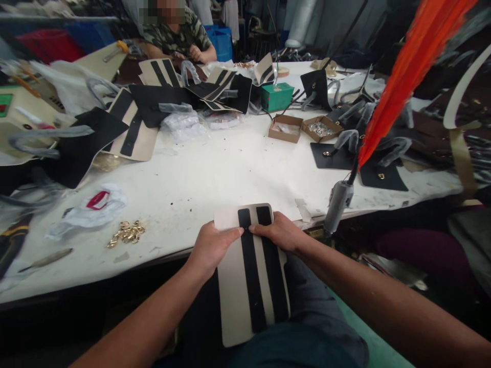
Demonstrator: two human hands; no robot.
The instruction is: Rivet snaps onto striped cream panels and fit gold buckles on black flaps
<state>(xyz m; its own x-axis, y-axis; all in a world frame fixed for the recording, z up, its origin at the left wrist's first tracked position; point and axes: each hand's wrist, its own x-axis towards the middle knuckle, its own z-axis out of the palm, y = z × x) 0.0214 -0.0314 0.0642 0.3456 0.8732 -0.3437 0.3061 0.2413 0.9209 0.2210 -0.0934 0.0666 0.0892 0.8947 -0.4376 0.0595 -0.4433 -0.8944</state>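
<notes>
A beige flat panel with two black strips (238, 286) rests over my lap, its far end at the table's front edge. My left hand (212, 246) grips its left side, thumb pressed on the nearer black strip. From the right side my right hand (282, 231) holds the same panel, its thumb on that strip close to the left thumb. The fingers of both hands are hidden beneath the panel. On the table to the left lie a pile of gold-coloured metal clasps (126, 233) and a thin pointed tool (49, 259).
Black and beige panels with plastic-wrapped handles (92, 135) lie at left and back. Two small cardboard boxes (286, 129), one with metal parts, stand near a green box (276, 97). An orange cloth and grey cylinder (338, 204) hang at right. Another person (180, 36) sits opposite.
</notes>
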